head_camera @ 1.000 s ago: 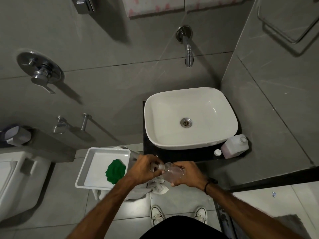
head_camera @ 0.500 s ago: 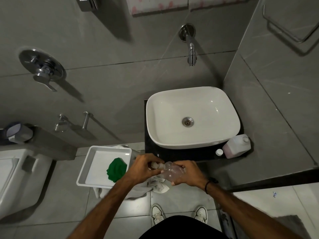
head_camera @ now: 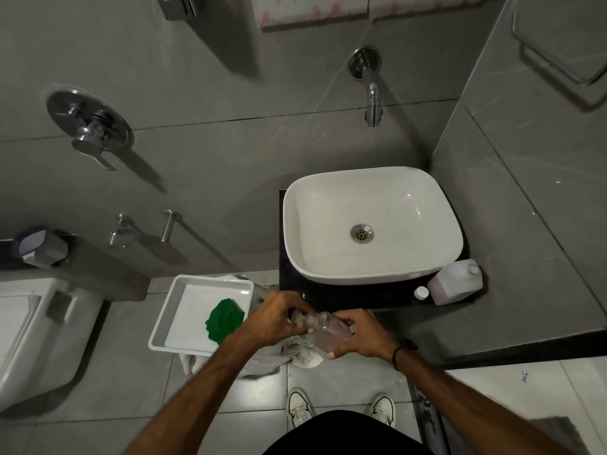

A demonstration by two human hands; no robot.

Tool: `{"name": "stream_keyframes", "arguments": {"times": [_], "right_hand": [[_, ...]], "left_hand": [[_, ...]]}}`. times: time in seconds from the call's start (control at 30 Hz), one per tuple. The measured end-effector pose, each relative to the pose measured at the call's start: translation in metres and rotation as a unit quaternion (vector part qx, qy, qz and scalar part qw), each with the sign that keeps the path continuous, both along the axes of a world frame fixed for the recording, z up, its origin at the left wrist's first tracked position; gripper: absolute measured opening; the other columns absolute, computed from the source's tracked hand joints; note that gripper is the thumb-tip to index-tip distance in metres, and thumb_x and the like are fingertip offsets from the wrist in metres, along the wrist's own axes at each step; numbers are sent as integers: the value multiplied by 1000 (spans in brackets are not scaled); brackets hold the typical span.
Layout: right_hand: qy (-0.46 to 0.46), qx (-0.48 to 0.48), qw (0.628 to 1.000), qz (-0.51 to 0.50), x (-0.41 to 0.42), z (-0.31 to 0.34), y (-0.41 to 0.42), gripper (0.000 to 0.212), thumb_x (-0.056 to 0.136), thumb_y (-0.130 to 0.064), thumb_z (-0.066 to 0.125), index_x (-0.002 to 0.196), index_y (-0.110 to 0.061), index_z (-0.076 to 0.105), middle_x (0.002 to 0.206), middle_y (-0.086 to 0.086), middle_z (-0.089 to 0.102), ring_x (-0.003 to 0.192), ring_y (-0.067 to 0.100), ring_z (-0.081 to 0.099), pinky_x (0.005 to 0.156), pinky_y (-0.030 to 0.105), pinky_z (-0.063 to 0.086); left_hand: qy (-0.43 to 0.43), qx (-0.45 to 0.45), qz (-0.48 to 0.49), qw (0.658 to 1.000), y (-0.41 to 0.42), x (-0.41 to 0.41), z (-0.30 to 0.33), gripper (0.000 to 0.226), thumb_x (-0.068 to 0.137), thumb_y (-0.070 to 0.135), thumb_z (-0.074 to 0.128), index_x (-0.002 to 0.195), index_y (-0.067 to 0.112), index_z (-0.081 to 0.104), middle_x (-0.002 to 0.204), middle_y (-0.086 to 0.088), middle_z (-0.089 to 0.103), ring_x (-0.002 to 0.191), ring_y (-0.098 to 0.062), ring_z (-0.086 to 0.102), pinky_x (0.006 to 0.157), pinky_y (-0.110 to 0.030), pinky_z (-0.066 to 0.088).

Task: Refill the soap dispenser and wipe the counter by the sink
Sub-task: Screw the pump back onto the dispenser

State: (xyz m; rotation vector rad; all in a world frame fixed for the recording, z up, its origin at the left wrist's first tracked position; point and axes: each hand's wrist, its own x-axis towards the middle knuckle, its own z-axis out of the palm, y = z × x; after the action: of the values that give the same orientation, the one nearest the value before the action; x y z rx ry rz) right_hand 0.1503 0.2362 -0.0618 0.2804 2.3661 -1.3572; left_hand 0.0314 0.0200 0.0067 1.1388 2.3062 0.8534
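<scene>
A small clear soap dispenser bottle (head_camera: 330, 334) with pinkish liquid lies tilted between both hands, in front of the black counter (head_camera: 345, 295). My right hand (head_camera: 359, 333) grips its body. My left hand (head_camera: 279, 318) is closed around its pump top (head_camera: 303, 320) at the neck. A white refill jug (head_camera: 456, 282) stands on the counter's right corner with its small white cap (head_camera: 421, 293) beside it. A green cloth (head_camera: 225, 320) lies in a white tray (head_camera: 184, 310) to the left.
The white basin (head_camera: 372, 221) sits on the counter under a wall tap (head_camera: 372, 103). A pale towel (head_camera: 295, 354) lies under the tray. A toilet (head_camera: 29, 326) stands at the far left, grey walls close in behind and to the right.
Both hands stay on the bottle in the same place. The fingers of my left hand have shifted slightly at the pump top; the view has drifted a little.
</scene>
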Motion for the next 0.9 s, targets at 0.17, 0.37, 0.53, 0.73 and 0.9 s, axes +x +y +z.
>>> {"name": "stream_keyframes", "arguments": {"times": [0.17,0.37,0.53,0.73,0.9], "right_hand": [[2,-4,1000,-4,0,-3,-2,79,46,-47,97,119,-32,69,104,-20,72,97,1,65,75,16,52],[8,-15,998,-57,-1,-5,-9,61,51,-42,97,102,-44,66,97,-21,71,92,-8,65,66,11,52],[23,-11,995,-98,-21,-10,-30,61,53,-37,97,106,-35,68,91,-19,71,86,-4,67,68,12,54],[-1,28,994,-109,-47,-16,-38,98,67,-27,91,151,-22,41,133,0,61,128,20,50,107,30,45],[-35,49,988,-143,-23,-32,-16,78,69,-22,91,139,-18,56,118,2,68,99,9,62,80,9,46]], "left_hand": [[-14,-19,11,1000,-1,0,-2,35,74,32,90,105,19,80,102,4,75,83,-2,67,74,-25,62],[-128,-10,92,987,-9,7,-12,77,68,35,93,136,26,60,119,5,69,98,-8,70,81,-28,64],[-158,-20,148,976,-1,12,-26,59,77,28,88,127,11,62,117,-5,71,103,-16,69,88,-35,61],[-66,-28,191,979,13,-13,-35,39,78,18,84,114,17,70,107,0,74,97,-17,70,83,-24,54],[-30,-87,209,973,17,-30,-61,47,76,18,85,119,17,67,116,-4,72,103,-24,69,84,-24,48]]}}
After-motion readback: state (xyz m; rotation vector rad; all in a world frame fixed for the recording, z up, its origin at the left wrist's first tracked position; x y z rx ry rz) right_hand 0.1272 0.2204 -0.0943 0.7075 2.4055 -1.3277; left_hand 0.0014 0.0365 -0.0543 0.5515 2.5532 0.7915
